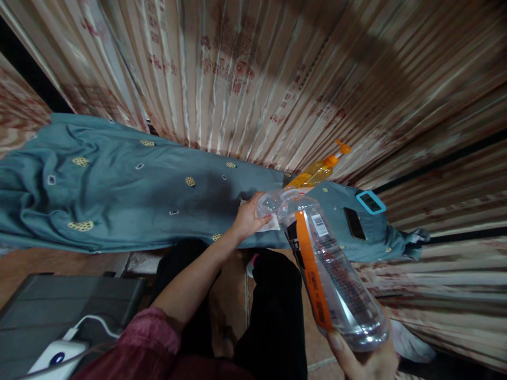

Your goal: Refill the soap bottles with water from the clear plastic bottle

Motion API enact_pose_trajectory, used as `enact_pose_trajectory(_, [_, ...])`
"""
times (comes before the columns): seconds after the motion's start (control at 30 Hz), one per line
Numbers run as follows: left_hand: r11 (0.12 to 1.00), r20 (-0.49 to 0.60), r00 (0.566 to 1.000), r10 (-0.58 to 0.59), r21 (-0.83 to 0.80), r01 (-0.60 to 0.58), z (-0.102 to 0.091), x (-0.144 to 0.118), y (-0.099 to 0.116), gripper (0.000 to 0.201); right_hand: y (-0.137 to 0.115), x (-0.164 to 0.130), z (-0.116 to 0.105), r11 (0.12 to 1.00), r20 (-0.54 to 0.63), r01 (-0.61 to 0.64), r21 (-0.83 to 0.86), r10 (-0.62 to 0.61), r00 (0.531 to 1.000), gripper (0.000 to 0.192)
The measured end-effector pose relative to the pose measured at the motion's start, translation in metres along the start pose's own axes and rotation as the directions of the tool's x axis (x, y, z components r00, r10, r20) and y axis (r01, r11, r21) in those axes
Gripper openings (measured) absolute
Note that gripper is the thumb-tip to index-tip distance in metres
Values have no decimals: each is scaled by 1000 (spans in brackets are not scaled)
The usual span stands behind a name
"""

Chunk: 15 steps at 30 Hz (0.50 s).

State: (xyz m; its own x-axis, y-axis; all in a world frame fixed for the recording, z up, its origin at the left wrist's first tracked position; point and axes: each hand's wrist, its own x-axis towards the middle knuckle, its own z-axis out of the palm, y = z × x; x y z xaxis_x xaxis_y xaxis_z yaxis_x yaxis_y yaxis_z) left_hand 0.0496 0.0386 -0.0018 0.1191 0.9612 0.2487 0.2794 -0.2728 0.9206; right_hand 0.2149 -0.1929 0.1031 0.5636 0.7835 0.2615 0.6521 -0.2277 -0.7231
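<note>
My right hand (364, 359) is wrapped round the base of a large clear plastic bottle (336, 274) with an orange and black label. The bottle slants away from me, its neck end up against a small clear container (271, 203). My left hand (249, 216) is closed on the side of that container; whether it is a cup or a small bottle is hard to make out. White paper (270, 224) lies under it on the cloth. Just behind, a pump bottle (315, 173) with yellow liquid and an orange pump top stands on the cloth.
A teal cloth (130, 200) with pineapple prints covers the narrow table. At its right lie a dark phone (354, 223) and a blue-framed digital display (371, 202). Patterned curtains (237, 68) hang behind. A white power bank (57, 359) with a cable rests on a grey box (106, 301) at lower left.
</note>
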Motion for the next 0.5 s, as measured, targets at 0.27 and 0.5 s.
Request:
enact_pose_trajectory(0.27, [1000, -10, 1000, 1, 10, -1, 0, 0, 1, 64, 1, 0, 1, 998, 3, -20, 57, 20, 1000, 78])
enact_pose_trajectory(0.5, [1000, -14, 1000, 12, 9, -12, 0, 0, 1, 63, 1, 0, -1, 999, 10, -30, 30, 30, 1000, 87])
